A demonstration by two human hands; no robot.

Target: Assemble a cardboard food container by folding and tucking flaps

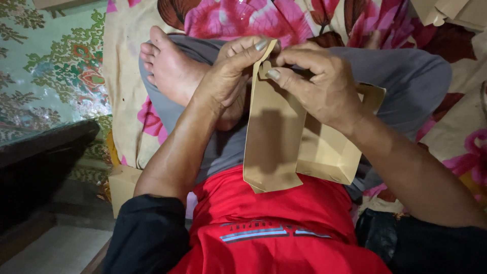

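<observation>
From the head view, you sit cross-legged on a floral cloth (223, 18), and both of your hands meet over your lap on a brown paper box (297, 137). The box hangs in front of your grey trousers (406, 81), just far of your red shirt (274, 223), with its open tray part to the right and a flat lid panel standing upright on the left.

Your left hand (231, 76) comes in from the left and curls around the far edge of the lid panel; its fingers are bent and closed on the cardboard, with the fingertip (261, 44) pressed on the top corner of the flap. Your right hand (319, 83) reaches in from the right, its fingers folded down and pinching a small tab at the top of that same panel, thumb and forefinger nearly together. The two hands touch each other at the top of the box.

Your bare foot (170, 68) rests just left of your left hand. More brown cardboard pieces (451, 11) lie at the far right corner, and a green patterned mat (56, 71) lies to the left
</observation>
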